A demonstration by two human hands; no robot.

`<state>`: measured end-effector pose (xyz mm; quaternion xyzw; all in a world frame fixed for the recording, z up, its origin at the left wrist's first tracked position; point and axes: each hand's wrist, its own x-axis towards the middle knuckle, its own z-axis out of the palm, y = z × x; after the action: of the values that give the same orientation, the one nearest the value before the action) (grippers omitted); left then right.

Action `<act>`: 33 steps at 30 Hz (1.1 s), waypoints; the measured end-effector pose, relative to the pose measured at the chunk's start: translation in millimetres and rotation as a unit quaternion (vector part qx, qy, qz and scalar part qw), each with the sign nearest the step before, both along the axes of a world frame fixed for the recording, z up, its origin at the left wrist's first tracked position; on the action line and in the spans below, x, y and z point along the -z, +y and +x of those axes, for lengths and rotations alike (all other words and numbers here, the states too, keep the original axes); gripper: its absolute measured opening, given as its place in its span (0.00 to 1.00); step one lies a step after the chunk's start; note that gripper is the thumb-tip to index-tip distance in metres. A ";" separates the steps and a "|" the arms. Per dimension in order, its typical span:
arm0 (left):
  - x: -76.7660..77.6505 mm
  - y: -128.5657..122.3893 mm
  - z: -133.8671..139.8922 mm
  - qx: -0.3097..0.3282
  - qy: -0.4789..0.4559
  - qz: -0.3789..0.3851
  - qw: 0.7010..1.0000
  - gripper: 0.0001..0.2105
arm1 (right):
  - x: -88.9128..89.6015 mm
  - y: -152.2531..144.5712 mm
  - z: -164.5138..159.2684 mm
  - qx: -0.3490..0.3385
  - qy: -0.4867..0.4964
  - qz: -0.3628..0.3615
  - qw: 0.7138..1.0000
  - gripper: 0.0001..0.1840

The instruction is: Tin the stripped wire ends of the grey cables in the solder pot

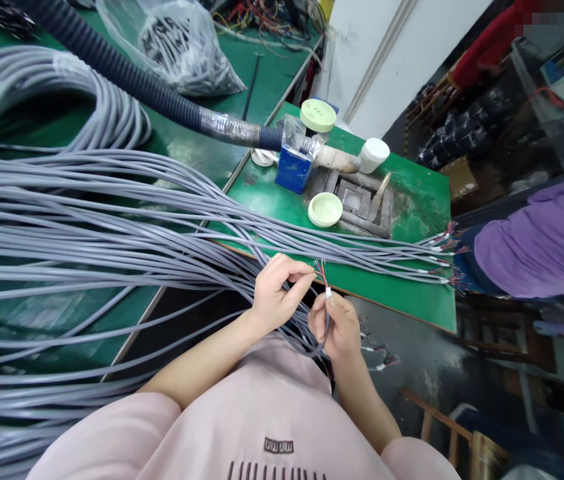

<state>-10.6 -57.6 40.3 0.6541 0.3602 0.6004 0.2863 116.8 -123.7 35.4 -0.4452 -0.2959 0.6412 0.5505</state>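
My right hand [338, 323] is closed around the end of a grey cable [325, 333], just below a white band near its stripped tip. From that tip fan out thin coloured wires [323, 272], among them red and green ones. My left hand [282, 287] pinches one or more of these wires between thumb and forefinger. Beyond my hands, a bundle of grey cables [282, 230] runs across the green table, their stripped ends [449, 250] at its right edge. More cable ends [379, 353] hang lower, right of my right hand.
A soldering pot [357, 200] is set among dark residue on the green table [412, 293]. Around it are a pale dish [325, 209], a white cup [374, 155] and a blue box [293, 170] joined to a ribbed hose [162, 93]. A person in a purple top [542, 233] is at right.
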 end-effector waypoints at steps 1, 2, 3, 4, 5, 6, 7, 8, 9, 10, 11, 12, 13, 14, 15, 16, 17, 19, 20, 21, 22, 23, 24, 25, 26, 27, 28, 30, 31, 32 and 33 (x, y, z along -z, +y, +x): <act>0.1 0.0 -0.1 0.007 -0.003 -0.003 1.000 0.01 | -0.5 0.9 1.6 -0.004 -0.004 -0.002 1.000 0.17; 0.0 -0.1 -0.2 0.015 -0.003 -0.003 1.000 0.01 | -1.3 2.3 3.7 -0.008 -0.009 -0.003 1.000 0.17; -0.3 -0.3 -0.2 0.022 0.001 0.000 1.000 0.01 | -2.5 4.3 6.1 -0.013 -0.012 -0.003 1.000 0.17; -0.8 -0.5 0.0 0.028 0.008 0.007 1.000 0.02 | -3.9 6.9 8.7 -0.020 -0.014 -0.004 1.000 0.16; -1.3 -0.9 0.2 0.035 0.016 0.015 0.999 0.02 | -5.7 10.0 11.3 -0.027 -0.015 -0.002 1.000 0.16; -1.8 -1.4 0.5 0.042 0.024 0.022 0.999 0.02 | -7.6 13.6 13.6 -0.032 -0.016 0.002 0.999 0.16; -2.2 -1.9 0.8 0.048 0.031 0.030 0.998 0.02 | -9.5 17.4 15.6 -0.036 -0.018 0.008 0.999 0.17; -2.4 -2.3 1.1 0.053 0.037 0.037 0.997 0.02 | -11.4 21.2 17.1 -0.039 -0.020 0.015 0.999 0.16; -2.5 -2.6 1.4 0.057 0.042 0.042 0.997 0.03 | -13.1 24.9 18.0 -0.040 -0.022 0.021 0.999 0.16; -2.4 -2.9 1.5 0.058 0.045 0.047 0.996 0.03 | -14.5 28.3 18.5 -0.040 -0.024 0.026 0.999 0.16; -2.2 -2.9 1.6 0.057 0.048 0.052 0.996 0.03 | -15.8 31.3 18.5 -0.040 -0.025 0.026 0.999 0.16; -1.9 -2.9 1.6 0.056 0.051 0.056 0.996 0.03 | -16.8 33.8 18.3 -0.041 -0.024 0.023 0.999 0.16; -1.5 -2.8 1.5 0.054 0.054 0.061 0.995 0.03 | -17.8 36.0 17.9 -0.043 -0.024 0.017 0.999 0.15; -1.2 -2.7 1.4 0.053 0.057 0.064 0.995 0.03 | -18.7 37.8 17.6 -0.045 -0.023 0.009 0.999 0.15; -0.9 -2.6 1.4 0.052 0.060 0.066 0.995 0.04 | -19.6 39.3 17.4 -0.045 -0.022 0.002 0.999 0.15; -0.7 -2.5 1.5 0.052 0.062 0.067 0.994 0.04 | -20.5 40.6 17.5 -0.041 -0.020 -0.003 0.999 0.14; -0.4 -2.5 1.6 0.054 0.063 0.066 0.994 0.04 | -21.6 41.8 17.8 -0.032 -0.019 -0.004 0.999 0.13; 0.3 -2.4 2.3 0.058 0.057 0.056 0.995 0.05 | -23.6 43.6 19.0 -0.003 -0.018 0.003 1.000 0.13; 0.7 -2.3 2.7 0.059 0.049 0.046 0.996 0.05 | -24.3 44.2 19.7 0.010 -0.021 0.007 1.000 0.12; 1.1 -2.0 3.2 0.059 0.039 0.035 0.997 0.05 | -24.8 44.6 20.4 0.018 -0.027 0.011 0.999 0.12; 1.5 -1.7 3.6 0.055 0.027 0.023 0.998 0.05 | -24.9 44.8 20.9 0.022 -0.038 0.015 0.999 0.11; 1.7 -1.1 4.0 0.048 0.017 0.013 0.999 0.04 | -24.6 44.6 21.3 0.020 -0.056 0.019 0.998 0.10; 1.7 -0.3 4.4 0.041 0.009 0.006 0.999 0.05 | -24.0 44.3 21.4 0.016 -0.081 0.025 0.996 0.09; 1.6 0.7 4.7 0.034 0.004 0.002 0.999 0.05 | -23.4 43.9 21.5 0.013 -0.112 0.034 0.993 0.08; 1.4 2.2 4.9 0.030 0.003 -0.002 1.000 0.05 | -23.0 43.7 21.7 0.013 -0.144 0.045 0.989 0.07; 1.2 4.2 4.9 0.028 0.006 -0.006 1.000 0.06 | -23.1 44.1 22.4 0.016 -0.175 0.057 0.983 0.07; 1.3 7.0 4.5 0.026 0.012 -0.009 1.000 0.06 | -24.0 45.4 23.9 0.021 -0.204 0.069 0.976 0.07; 3.0 15.4 2.3 0.015 0.041 -0.009 0.999 0.06 | -28.9 52.3 30.4 0.035 -0.261 0.092 0.960 0.09; 5.0 20.9 0.4 0.006 0.069 -0.009 0.998 0.05 | -32.8 58.6 35.6 0.041 -0.294 0.107 0.949 0.10; 8.1 27.1 -1.9 -0.007 0.104 -0.008 0.995 0.06 | -37.3 66.9 41.9 0.048 -0.334 0.124 0.933 0.11; 12.2 33.7 -4.5 -0.019 0.147 -0.012 0.989 0.09 | -42.1 77.1 49.0 0.056 -0.379 0.143 0.913 0.12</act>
<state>-15.1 -23.9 28.2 0.7245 0.4181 0.4991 0.2263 165.8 -46.5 77.5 -0.5866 -0.5456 0.3436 0.4901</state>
